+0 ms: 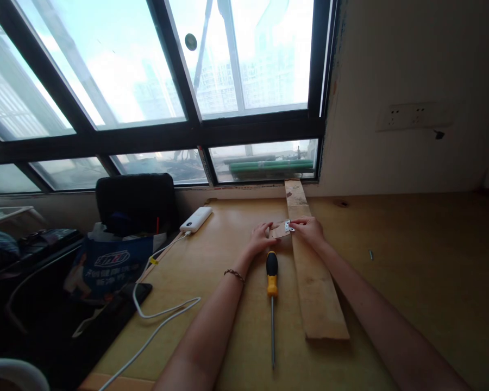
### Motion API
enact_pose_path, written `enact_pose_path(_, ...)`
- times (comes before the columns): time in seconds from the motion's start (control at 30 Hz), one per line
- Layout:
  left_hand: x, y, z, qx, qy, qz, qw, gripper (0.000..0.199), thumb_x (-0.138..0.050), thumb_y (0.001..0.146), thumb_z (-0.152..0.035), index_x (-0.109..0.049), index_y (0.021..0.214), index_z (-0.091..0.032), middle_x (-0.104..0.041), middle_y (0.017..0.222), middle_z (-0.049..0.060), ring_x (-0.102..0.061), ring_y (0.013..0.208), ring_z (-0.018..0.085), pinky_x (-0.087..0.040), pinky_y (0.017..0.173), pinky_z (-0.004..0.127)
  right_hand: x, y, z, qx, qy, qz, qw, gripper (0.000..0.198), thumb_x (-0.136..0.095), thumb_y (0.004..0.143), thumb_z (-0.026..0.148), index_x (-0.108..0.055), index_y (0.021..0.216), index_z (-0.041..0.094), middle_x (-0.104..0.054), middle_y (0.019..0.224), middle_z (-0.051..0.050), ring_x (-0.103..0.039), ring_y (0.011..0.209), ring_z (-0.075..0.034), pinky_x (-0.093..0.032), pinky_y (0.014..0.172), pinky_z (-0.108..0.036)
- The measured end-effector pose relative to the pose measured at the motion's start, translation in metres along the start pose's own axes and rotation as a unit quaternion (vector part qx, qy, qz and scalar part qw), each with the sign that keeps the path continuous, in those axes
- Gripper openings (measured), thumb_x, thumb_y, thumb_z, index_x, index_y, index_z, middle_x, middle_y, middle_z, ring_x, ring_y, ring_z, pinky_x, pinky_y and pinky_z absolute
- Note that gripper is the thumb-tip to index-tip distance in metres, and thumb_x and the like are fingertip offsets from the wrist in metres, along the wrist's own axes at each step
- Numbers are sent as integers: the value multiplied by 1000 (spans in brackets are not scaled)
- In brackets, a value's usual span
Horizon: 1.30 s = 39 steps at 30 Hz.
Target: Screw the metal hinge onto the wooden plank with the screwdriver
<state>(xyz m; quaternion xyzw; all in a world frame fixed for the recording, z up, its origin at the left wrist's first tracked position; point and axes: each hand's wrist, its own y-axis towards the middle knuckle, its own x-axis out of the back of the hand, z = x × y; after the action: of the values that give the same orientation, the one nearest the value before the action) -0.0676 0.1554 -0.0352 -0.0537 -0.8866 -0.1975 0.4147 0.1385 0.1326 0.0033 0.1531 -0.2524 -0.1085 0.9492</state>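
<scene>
A long wooden board (pixel 318 293) lies lengthwise on the table, its far end towards the window. Beside its left edge, my left hand (pixel 261 238) grips a short wooden block (pixel 277 231) between thumb and fingers. My right hand (pixel 308 229) reaches over the board and pinches a small silver metal hinge (pixel 287 226) against the block's right end. Nearer to me, a screwdriver (pixel 272 282) with a black and yellow handle rests on the table, tip pointing towards me. Right of my right forearm lies a small screw (pixel 370 254).
A white power bank (pixel 196 219) with a white cable (pixel 163 317) sits along the table's (pixel 236 217) left side. Left of the table stands a black chair (pixel 135 198) with a blue bag (pixel 110 266). Windows rise behind, and a wall socket (pixel 415 115) is at the right.
</scene>
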Motion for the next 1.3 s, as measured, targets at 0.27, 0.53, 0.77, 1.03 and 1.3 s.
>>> enact_pose_path(0.27, 0, 0, 4, -15, -75, -20, 997, 70, -74, 54, -46, -54, 116, -20, -54, 119, 9, -46, 114, 24, -30, 101, 39, 1, -5, 4, 20, -48, 21, 998, 23, -63, 65, 44, -73, 77, 27, -70, 82, 1, -61, 72, -15, -40, 59, -22)
enact_pose_path(0.53, 0, 2, 6, -30, -100, -22, 994, 70, -75, 54, -44, -53, 115, -20, -56, 116, 7, -50, 108, 22, -36, 98, 36, 5, -10, 14, 49, -130, 49, 989, 20, -59, 71, 41, -71, 82, 29, -69, 88, 2, -60, 75, -14, -37, 58, -22)
enact_pose_path(0.77, -3, 4, 10, -26, -113, -17, 993, 68, -76, 53, -40, -54, 114, -20, -57, 116, 8, -50, 109, 22, -36, 98, 37, 8, -17, 26, 109, -215, 57, 969, 21, -50, 80, 35, -70, 86, 29, -67, 88, 2, -58, 78, -14, -33, 57, -22)
enact_pose_path(1.03, -2, 4, 10, -31, -133, -12, 991, 69, -75, 55, -40, -52, 117, -19, -55, 120, 9, -49, 111, 21, -35, 99, 35, 8, -19, 29, 115, -248, 55, 960, 19, -51, 79, 34, -69, 83, 29, -66, 88, 2, -57, 76, -14, -31, 56, -23)
enact_pose_path(1.3, 0, 2, 6, -28, -144, -21, 989, 68, -76, 55, -37, -52, 116, -19, -55, 119, 8, -49, 110, 21, -36, 98, 35, 8, -16, 27, 68, -215, 58, 972, 15, -60, 69, 37, -69, 75, 27, -66, 77, 2, -57, 71, -14, -31, 55, -23)
